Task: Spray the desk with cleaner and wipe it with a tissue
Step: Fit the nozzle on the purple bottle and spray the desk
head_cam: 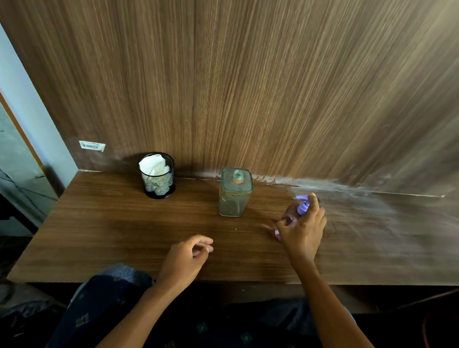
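Observation:
My right hand (301,228) grips a small purple spray bottle (301,205) just above the wooden desk (105,221), a finger on its nozzle, which points to the far right. That part of the desk looks dusty and pale. My left hand (186,257) rests near the front edge with fingers loosely curled, holding nothing. White tissue (154,165) sits crumpled in a black mesh cup (159,189) at the back left.
A square glass jar (235,192) with no lid stands at the back centre, just left of the spray bottle. A wood-grain wall panel (244,78) rises behind the desk. My lap in dark patterned cloth lies below the front edge.

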Motion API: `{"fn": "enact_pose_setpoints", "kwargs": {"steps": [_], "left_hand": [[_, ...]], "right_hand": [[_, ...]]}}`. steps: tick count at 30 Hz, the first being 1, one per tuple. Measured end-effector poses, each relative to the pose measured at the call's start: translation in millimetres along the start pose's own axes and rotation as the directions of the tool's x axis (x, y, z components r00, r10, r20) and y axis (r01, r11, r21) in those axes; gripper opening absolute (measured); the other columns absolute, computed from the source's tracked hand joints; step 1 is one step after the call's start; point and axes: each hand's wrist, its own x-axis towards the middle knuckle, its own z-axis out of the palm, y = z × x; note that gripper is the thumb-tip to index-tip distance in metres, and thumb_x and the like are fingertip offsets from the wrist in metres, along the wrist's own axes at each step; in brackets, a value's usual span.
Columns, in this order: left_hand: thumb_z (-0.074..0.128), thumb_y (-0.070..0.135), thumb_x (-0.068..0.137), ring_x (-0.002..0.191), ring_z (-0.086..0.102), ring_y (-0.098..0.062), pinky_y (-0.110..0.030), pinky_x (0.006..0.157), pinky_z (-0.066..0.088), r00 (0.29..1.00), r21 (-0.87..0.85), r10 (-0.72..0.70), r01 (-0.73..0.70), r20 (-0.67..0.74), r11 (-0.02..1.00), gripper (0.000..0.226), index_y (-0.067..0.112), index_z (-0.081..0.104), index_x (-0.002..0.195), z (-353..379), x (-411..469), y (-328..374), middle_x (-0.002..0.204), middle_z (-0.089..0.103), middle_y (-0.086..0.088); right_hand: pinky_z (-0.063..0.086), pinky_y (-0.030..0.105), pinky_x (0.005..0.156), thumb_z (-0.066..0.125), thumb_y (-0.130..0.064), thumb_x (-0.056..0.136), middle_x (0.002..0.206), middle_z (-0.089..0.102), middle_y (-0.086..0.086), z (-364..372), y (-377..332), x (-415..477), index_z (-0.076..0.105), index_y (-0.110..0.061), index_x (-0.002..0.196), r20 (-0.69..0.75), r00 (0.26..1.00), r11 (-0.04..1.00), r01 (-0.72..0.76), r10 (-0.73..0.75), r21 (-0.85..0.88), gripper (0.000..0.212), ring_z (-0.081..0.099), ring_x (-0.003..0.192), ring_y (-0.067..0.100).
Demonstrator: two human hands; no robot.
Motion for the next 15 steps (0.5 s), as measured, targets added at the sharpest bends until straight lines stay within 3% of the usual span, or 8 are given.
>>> {"fn": "enact_pose_setpoints", "kwargs": {"steps": [6,15], "left_hand": [[0.054,0.011,0.090,0.090,0.064,-0.004,-0.013,0.072,0.045,1.000,-0.001,0.002,-0.002,0.011,1.000,0.020,0.021,0.063,0.106,0.0,0.4,3.2,0.095,0.067,0.010],[0.053,0.013,0.091,0.092,0.064,-0.004,-0.014,0.075,0.047,1.000,0.010,-0.007,0.007,0.012,1.000,0.020,0.023,0.063,0.105,0.4,1.5,-0.4,0.095,0.068,0.012]], "right_hand": [[0.042,0.047,0.086,0.073,-0.005,0.062,0.116,0.048,0.020,0.4,-2.2,1.2,0.034,-0.005,0.134,-0.003,1.000,1.000,0.007,-0.007,0.000,0.082,0.045,0.106,0.037],[0.045,0.050,0.081,0.073,-0.008,0.061,0.115,0.045,0.023,3.5,-1.6,-1.9,0.018,-0.022,0.137,-0.029,0.999,0.998,0.020,-0.022,-0.055,0.095,0.044,0.101,0.038]]}}
